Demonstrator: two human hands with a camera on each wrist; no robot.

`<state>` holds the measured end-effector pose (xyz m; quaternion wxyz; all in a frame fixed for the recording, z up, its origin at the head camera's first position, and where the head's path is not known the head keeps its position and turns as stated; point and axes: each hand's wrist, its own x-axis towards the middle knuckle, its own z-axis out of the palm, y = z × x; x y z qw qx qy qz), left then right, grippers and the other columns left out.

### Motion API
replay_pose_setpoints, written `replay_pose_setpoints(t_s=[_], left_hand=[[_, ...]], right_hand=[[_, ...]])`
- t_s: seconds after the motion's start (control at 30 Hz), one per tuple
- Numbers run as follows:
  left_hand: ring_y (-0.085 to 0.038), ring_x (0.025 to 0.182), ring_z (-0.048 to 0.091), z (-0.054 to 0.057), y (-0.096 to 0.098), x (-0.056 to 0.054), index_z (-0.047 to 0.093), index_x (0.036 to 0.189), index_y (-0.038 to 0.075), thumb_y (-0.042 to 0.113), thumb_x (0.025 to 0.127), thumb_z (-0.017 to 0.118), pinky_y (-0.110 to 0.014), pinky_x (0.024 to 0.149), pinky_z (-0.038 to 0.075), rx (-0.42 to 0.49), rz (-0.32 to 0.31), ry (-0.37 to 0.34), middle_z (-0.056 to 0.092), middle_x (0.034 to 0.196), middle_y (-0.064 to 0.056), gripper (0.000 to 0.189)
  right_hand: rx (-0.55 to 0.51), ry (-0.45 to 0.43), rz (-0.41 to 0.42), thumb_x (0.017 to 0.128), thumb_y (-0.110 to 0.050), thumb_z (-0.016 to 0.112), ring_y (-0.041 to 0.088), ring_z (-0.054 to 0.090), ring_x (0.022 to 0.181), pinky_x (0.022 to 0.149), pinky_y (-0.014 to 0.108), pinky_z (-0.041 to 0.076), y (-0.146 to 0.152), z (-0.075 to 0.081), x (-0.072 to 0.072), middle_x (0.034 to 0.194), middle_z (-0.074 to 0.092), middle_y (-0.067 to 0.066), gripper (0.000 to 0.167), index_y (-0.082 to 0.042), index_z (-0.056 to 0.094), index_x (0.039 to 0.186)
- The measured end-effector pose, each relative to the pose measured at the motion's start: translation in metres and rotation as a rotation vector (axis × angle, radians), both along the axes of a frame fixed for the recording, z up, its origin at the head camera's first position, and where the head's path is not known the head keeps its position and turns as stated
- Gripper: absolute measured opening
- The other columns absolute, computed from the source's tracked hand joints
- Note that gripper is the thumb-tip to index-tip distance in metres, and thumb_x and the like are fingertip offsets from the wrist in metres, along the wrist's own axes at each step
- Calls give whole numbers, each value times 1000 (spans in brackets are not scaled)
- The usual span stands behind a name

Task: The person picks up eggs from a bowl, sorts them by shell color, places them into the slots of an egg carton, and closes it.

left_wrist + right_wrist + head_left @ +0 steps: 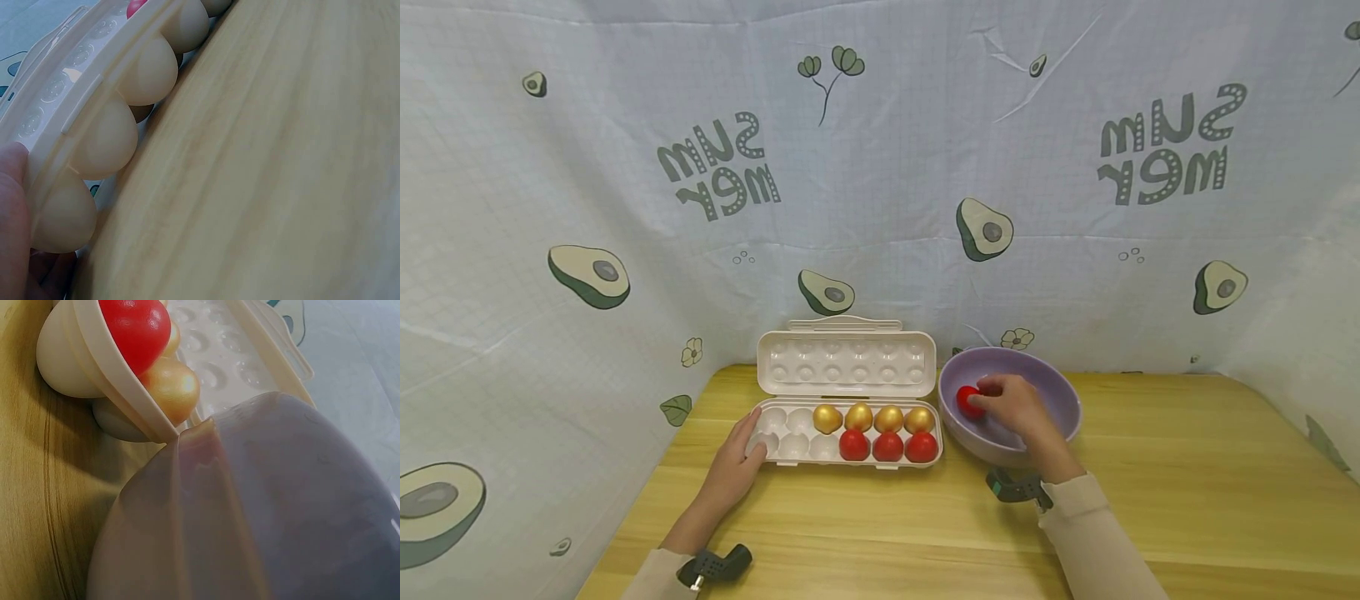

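In the head view an egg carton (826, 389) lies on the table with its lid raised at the back. Several gold eggs (858, 417) fill cups in its back row, and three red eggs (888, 447) sit at the right of the front row. My left hand (733, 462) holds the carton's left end, thumb at the front corner; the left wrist view shows the thumb (12, 187) against the rim. Inside a purple bowl (1060, 396), my right hand (1015, 406) pinches a red egg (967, 403). The right wrist view hides that hand behind the bowl (300, 506).
The bowl stands close against the carton's right end. Both rest on a wooden table (1195, 483). A pale cloth (880, 167) with printed avocados hangs behind and along the sides.
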<state>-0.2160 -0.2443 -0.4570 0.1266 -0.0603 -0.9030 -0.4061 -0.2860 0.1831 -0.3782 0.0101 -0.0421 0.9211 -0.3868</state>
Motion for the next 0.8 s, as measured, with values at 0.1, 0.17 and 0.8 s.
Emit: replay_pose_setpoints(t_s=[0.1,0.17,0.8], left_hand=[[-42,139,28,0,0,0,29,150,0,10,94,46,-55,113,24,0,0,-2,30,151,-24,60],[-43,139,28,1,0,0,29,150,-1,10,94,46,-55,112,24,0,-1,-1,30,151,-24,59],[-43,139,28,0,0,1,28,150,-1,10,95,46,-56,112,24,-5,-8,9,31,151,-25,59]], right_hand=[[-1,12,19,85,-19,72,34,60,104,95,49,47,0,-1,-1,111,67,20,40,3,65,117],[-1,24,36,84,-18,72,33,61,101,94,48,49,0,-1,0,107,68,18,37,4,67,115],[14,22,86,83,-20,75,27,61,97,92,46,49,-3,-4,0,105,69,14,36,1,68,112]])
